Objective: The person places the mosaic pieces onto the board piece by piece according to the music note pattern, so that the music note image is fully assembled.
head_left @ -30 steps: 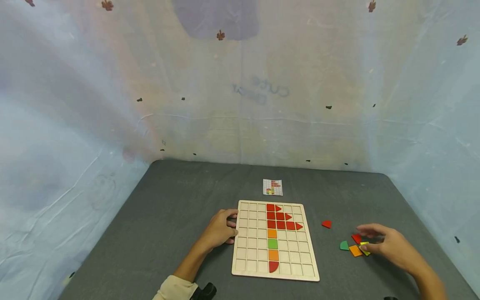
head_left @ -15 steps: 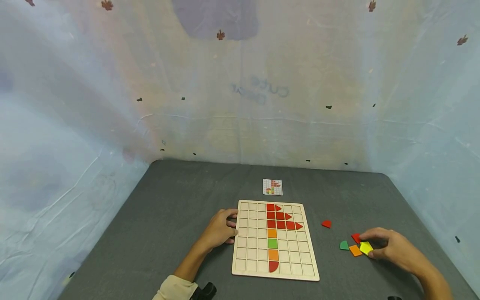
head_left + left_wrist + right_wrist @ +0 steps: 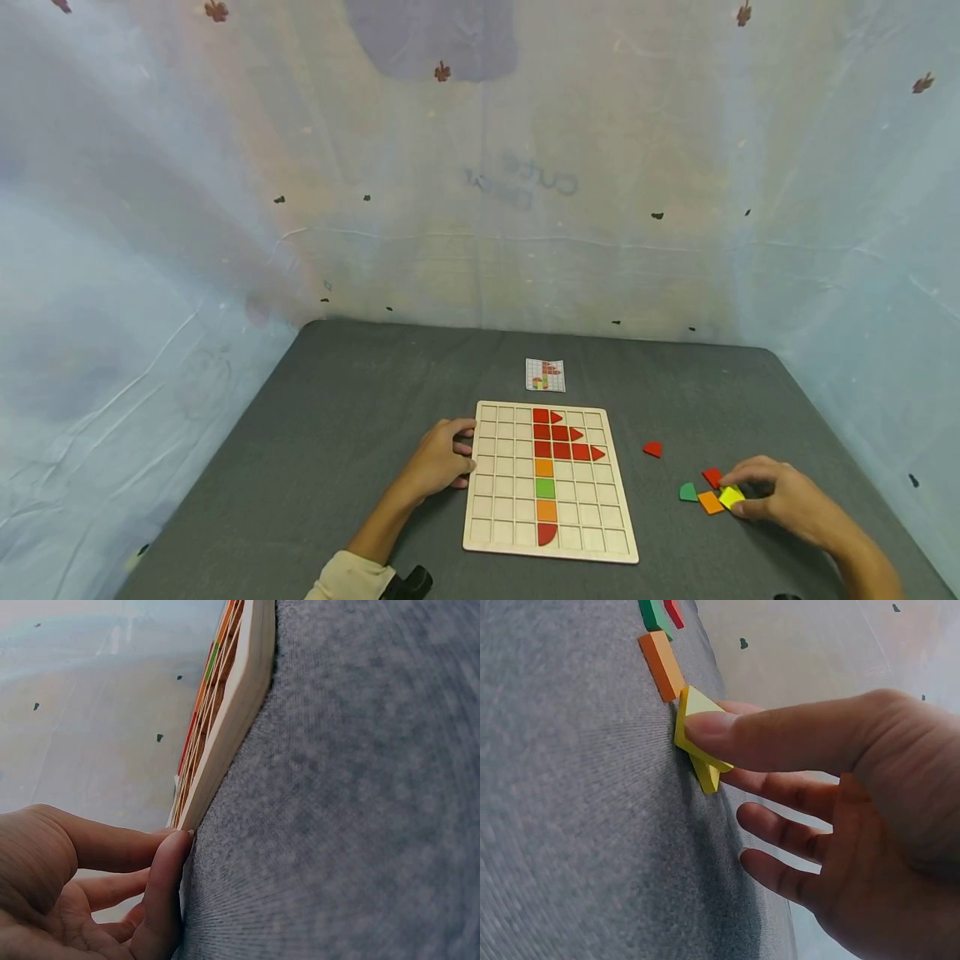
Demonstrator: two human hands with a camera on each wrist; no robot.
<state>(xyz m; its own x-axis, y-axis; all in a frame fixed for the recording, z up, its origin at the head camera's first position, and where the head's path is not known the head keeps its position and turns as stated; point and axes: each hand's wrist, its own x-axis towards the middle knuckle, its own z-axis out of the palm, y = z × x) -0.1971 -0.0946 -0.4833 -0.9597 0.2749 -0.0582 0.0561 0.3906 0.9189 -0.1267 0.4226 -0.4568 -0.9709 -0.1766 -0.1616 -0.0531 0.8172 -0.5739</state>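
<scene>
The thumb and fingers of my left hand touch the left edge of the pale gridded board. Red, orange and green pieces sit in the grid. Right of the board, my right hand pinches a yellow square tile between thumb and a finger, low over the table. In the right wrist view a second yellow piece shows beneath it. Beside them lie an orange square, a green piece and a red piece.
A small printed card with a coloured grid pattern lies behind the board. Another red rounded piece is on the dark grey table between the board and the loose group. A pale sheet hangs behind and around the table.
My right hand's fingers have closed in on the yellow pieces, and the top tile has shifted, showing a second one behind it. My left hand and the board have stayed put.
</scene>
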